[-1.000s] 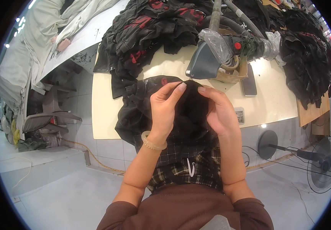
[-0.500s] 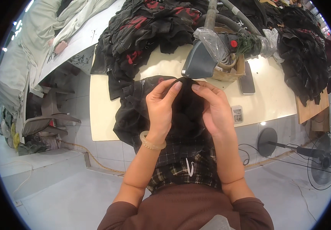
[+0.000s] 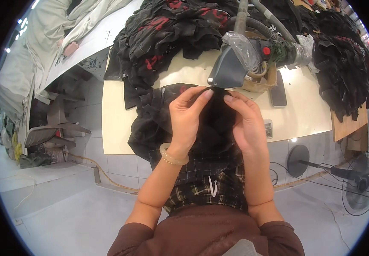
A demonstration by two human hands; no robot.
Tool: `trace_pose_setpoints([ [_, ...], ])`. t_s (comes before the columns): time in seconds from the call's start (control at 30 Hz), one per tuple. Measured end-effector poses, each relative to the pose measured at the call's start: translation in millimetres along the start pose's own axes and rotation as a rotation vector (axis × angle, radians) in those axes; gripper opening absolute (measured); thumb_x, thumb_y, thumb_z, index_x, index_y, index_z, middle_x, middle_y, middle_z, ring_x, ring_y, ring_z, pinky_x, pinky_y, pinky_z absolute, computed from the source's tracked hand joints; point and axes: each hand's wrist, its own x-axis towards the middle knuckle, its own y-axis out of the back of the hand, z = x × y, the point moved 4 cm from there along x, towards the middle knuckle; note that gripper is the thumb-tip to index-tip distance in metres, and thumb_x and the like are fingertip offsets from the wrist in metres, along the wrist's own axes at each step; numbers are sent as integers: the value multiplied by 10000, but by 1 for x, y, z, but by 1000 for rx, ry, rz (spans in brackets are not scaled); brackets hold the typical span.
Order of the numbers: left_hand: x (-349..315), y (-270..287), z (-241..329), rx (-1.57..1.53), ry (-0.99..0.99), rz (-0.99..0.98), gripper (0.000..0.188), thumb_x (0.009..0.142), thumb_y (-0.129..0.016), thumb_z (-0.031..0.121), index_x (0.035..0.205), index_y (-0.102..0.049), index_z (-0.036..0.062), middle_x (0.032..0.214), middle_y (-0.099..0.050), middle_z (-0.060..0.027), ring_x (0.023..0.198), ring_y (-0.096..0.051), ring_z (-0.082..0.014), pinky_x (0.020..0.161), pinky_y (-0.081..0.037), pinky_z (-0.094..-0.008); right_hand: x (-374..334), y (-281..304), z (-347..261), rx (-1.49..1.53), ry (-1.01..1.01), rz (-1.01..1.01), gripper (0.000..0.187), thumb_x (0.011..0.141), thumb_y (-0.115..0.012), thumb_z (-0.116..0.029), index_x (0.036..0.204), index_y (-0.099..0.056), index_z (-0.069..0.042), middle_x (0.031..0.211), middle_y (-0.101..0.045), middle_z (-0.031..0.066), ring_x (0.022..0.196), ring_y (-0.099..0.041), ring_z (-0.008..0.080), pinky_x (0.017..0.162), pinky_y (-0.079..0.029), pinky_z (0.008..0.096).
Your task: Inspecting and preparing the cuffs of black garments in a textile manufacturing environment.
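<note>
A black garment (image 3: 212, 123) hangs over the table's front edge and onto my lap. My left hand (image 3: 187, 113) pinches its upper edge between thumb and fingers, a bracelet on the wrist. On the other side of the same edge, my right hand (image 3: 247, 117) pinches the cloth too, so a short stretch of it is held between the two hands. Just above that stretch is the tip of a dark grey machine head (image 3: 228, 68); whether it touches the fabric I cannot tell.
Dark garments with red prints (image 3: 163, 32) are heaped at the back of the cream table (image 3: 118, 128). Beside the machine stand a cardboard box (image 3: 265, 81) and a phone (image 3: 279, 91). More dark clothes (image 3: 340, 68) hang at the right, above a floor fan (image 3: 359, 181).
Both hands and the pinched garment appear slightly further right in the picture, as does the machine head, so the view itself has shifted. Both hands keep their pinch.
</note>
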Motion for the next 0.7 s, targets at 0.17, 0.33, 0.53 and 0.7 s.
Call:
trace_pose_setpoints([
  [0.17,-2,6,3,37,26,24,163,884,-656,4,1039,-676,-42,967,-689,-55,867,-620,-91,810,-488,-211,2,-2,4,6,-7,-12,178,873,-629,-50,1023,-652,44,969,-679,65,906,-621,117,845,-478,249],
  [0.33,-5,17,-3,-39,95,36,163,896,-656,41,1036,-680,-37,963,-693,-52,858,-627,-95,806,-486,-214,-1,-6,3,91,-123,-35,195,870,-598,-56,1030,-651,43,966,-680,71,892,-626,129,832,-485,257],
  [0.53,-6,17,-6,-138,205,45,165,919,-636,82,1032,-683,-29,960,-695,-48,846,-626,-85,796,-484,-213,2,3,10,272,-345,-77,219,858,-573,-81,1035,-646,26,959,-678,59,833,-623,121,765,-492,252],
  [0.7,-6,15,-3,-147,166,18,167,911,-639,57,1044,-677,-36,969,-695,-52,863,-630,-90,791,-495,-220,0,-2,6,255,-316,-52,195,871,-575,-73,1027,-644,22,941,-677,58,812,-626,115,752,-498,241],
])
